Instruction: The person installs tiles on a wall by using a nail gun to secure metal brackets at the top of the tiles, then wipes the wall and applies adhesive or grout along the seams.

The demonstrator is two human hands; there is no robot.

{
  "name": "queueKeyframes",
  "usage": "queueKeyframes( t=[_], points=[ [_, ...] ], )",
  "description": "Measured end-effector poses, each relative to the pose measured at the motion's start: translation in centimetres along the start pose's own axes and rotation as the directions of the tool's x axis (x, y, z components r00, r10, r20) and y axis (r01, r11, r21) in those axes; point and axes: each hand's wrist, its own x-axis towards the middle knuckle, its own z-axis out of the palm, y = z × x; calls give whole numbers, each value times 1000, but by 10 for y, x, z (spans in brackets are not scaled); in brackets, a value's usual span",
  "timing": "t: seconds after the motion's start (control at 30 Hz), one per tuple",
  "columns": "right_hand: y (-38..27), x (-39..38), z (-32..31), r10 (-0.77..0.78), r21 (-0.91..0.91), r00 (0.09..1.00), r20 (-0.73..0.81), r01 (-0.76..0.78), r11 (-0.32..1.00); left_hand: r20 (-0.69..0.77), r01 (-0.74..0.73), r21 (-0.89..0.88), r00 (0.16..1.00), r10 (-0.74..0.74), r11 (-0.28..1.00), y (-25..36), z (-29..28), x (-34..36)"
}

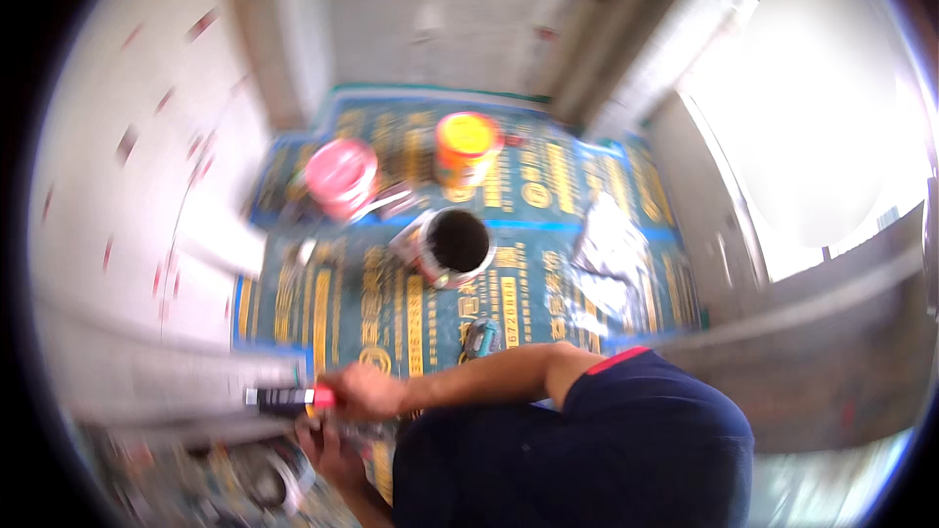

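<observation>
My right hand (364, 391) grips a long black and red tool (293, 397), held horizontally near the left wall. Just below it, my left hand (331, 452) has its fingers curled at the tool's underside, but blur hides what exactly they hold. Beyond my forearm, a teal and grey tool (481, 336) lies on the printed floor covering. An open bucket (416, 249) with a dark interior stands farther forward.
A pink bucket (340, 176) and a yellow bucket (465, 145) stand toward the back. Crumpled plastic (608, 254) lies right. A spotted white wall (147, 186) borders the left, a bright window (812, 108) the right. Blurred containers (274, 479) are at lower left.
</observation>
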Motion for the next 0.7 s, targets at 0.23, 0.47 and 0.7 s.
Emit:
queueKeyframes(
  t=[0.23,0.47,0.7],
  points=[
    [9,-39,-35,93,200,912,-399,-13,980,455,721,-356,690,-563,595,57,24,52],
    [24,-75,-57,171,231,697,-697,-9,973,511,342,-251,841,-176,905,44,76,87],
    [43,-120,-70,220,231,541,-812,-49,972,758,577,-372,641,-121,727,82,118,112]
  ],
)
